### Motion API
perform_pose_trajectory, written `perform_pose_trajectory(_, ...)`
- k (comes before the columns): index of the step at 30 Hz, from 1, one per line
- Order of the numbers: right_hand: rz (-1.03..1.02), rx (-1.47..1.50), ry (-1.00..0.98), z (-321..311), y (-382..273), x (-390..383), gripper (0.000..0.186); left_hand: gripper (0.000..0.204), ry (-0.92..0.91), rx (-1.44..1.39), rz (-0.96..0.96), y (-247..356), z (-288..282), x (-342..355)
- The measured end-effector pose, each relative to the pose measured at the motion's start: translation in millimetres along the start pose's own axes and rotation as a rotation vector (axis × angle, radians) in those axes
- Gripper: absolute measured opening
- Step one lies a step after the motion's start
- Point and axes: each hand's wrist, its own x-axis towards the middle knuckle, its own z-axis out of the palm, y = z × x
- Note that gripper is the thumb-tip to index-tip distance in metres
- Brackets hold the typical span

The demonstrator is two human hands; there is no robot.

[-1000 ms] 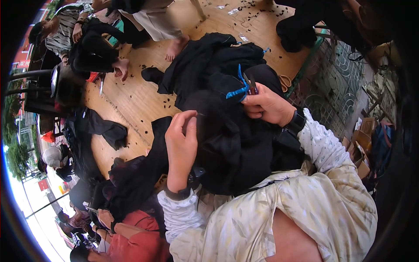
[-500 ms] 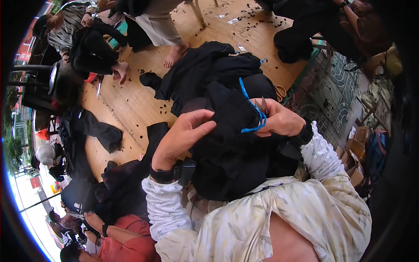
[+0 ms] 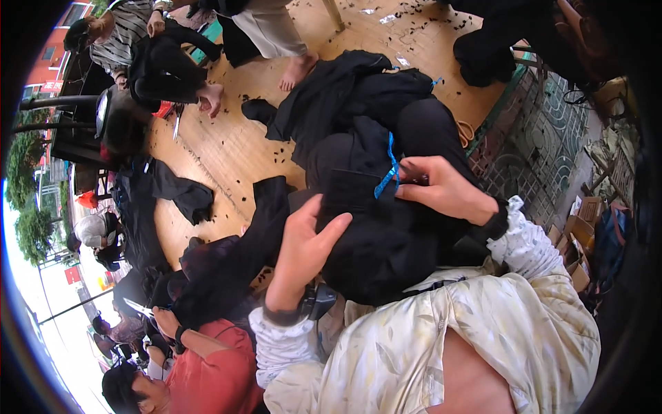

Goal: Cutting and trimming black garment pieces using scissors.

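Note:
A black garment lies bunched across my lap, with a flat folded flap on top. My left hand rests at its left side, thumb and forefinger apart, with black cloth showing between them. On the right, my right hand is bent round the thread snips, thumb and forefinger at the cloth; the blades are hidden now. A bright blue cord hangs over the garment at those fingertips. Beyond my knees, more black garments are heaped on the wooden board.
Dark scraps are scattered over the wooden board. Orange-handled scissors lie near its right edge. A person in a red shirt works close on my left, holding scissors. Others sit or stand ahead. Cardboard boxes stand on the right.
The view has shifted, so surroundings sit further right. My right hand has turned, hiding the snips' blades. My left hand has moved lower on the garment, and a flat flap now shows.

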Motion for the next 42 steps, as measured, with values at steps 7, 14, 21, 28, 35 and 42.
perform_pose_trajectory(7,-0.083,-0.298,0.433,1,-4,-7,0.012,0.024,0.156,-0.19,0.022,-43,13,1)
perform_pose_trajectory(14,0.024,0.047,-0.006,56,0,24,0.021,0.022,0.188,-0.41,-0.015,-49,11,5)
perform_pose_trajectory(21,0.344,0.293,0.116,64,40,19,0.023,0.023,0.328,-0.168,-0.053,-88,-2,9)
perform_pose_trajectory(28,0.35,0.334,0.155,71,36,17,0.015,0.028,0.507,0.882,0.369,-44,12,-2)
perform_pose_trajectory(35,0.368,0.359,0.159,68,42,10,0.014,0.022,0.354,0.499,0.301,-77,14,13)
perform_pose_trajectory(42,0.389,0.41,0.215,64,40,4,0.021,0.012,0.35,0.477,0.258,-76,19,22)
